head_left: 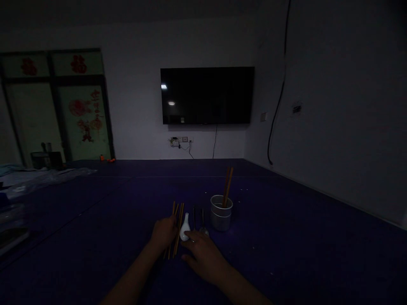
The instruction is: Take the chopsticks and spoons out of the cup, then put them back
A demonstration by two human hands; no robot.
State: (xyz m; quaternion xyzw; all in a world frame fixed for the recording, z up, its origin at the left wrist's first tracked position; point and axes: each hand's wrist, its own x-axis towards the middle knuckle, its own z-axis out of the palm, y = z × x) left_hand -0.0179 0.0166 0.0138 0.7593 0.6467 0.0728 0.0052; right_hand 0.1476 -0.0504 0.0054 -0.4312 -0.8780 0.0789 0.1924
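Several wooden chopsticks (179,228) lie roughly side by side on the dark blue surface. My left hand (163,233) is over the left ones, its fingers curled down around a chopstick; the fingertips are mostly hidden. Just right of the chopsticks lies a white ceramic soup spoon (185,226), handle pointing away from me. My right hand (203,254) reaches across from the right, thumb and fingers apart, with fingertips at the bowl of the white spoon. Beyond its knuckles lie a metal spoon (204,231) and another thin metal utensil (194,216), both partly covered.
A metal cup (221,218) stands to the right with a few chopsticks (228,186) upright in it. Crumpled clear plastic (54,177) and other items lie at the far left. A television (208,96) hangs on the back wall. The room is dim.
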